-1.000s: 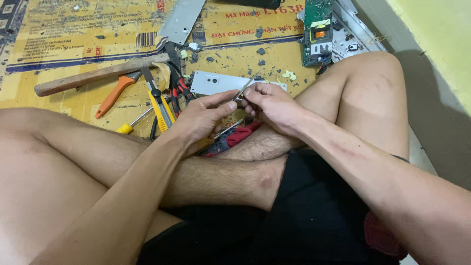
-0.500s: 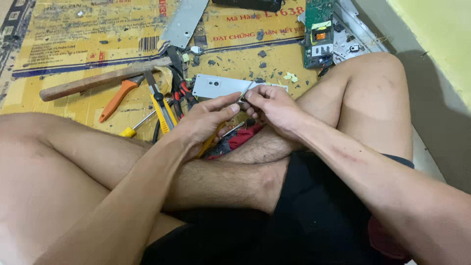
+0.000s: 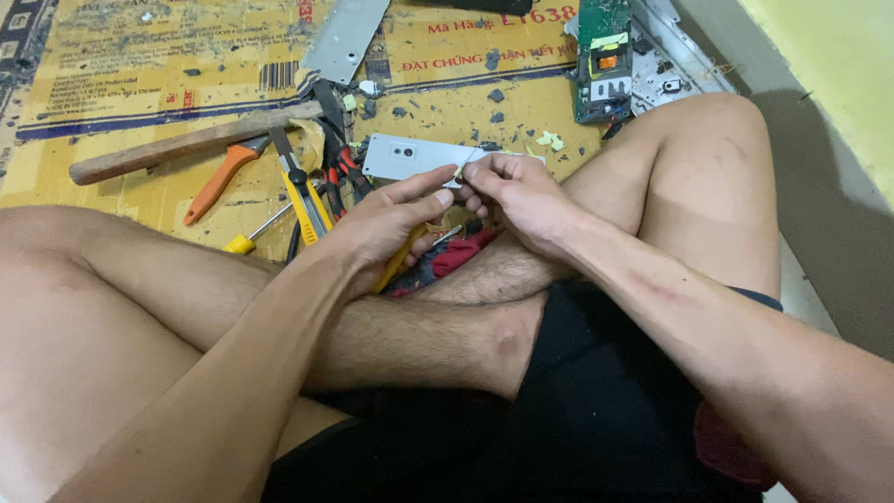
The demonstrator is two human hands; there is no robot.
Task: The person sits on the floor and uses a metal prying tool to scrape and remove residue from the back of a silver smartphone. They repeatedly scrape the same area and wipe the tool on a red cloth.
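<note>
Left hand: left hand [image 3: 377, 228] lies palm down over the crossed shins, thumb and forefinger stretched toward the other hand, and the remaining fingers curl round a yellow-handled tool [image 3: 399, 264] whose metal tip pokes out near the ankle.
Right hand: right hand [image 3: 521, 200] is pinched shut, thumb and fingertips closed on a small pale part [image 3: 463, 170] just above the knuckles.
Small part, place: it sits between the two hands, held up off the floor, in front of a flat grey metal plate [image 3: 410, 158] that lies on the cardboard.
Small part, handling: judging by its size it is very light and easily dropped; it looks thin, so a fingertip pinch at its edges seems the only hold. What it is made of I cannot tell.
Yellow-handled tool, handling: stiff, probably a screwdriver; the handle is the natural place to hold.
Head view, floor: a sheet of yellow printed cardboard [image 3: 121, 102] covers the floor, littered with dark crumbs.
Head view, tools: a wooden-handled hammer [image 3: 186, 144] lies across it, with an orange-handled tool [image 3: 219, 182], a yellow utility knife [image 3: 303, 191], a yellow screwdriver [image 3: 247, 240] and red-handled pliers [image 3: 340, 168] near the left hand.
Head view, far side: a green circuit board [image 3: 603, 56] lies beyond the right knee, and a long grey metal strip [image 3: 345, 37] lies at the top.
</note>
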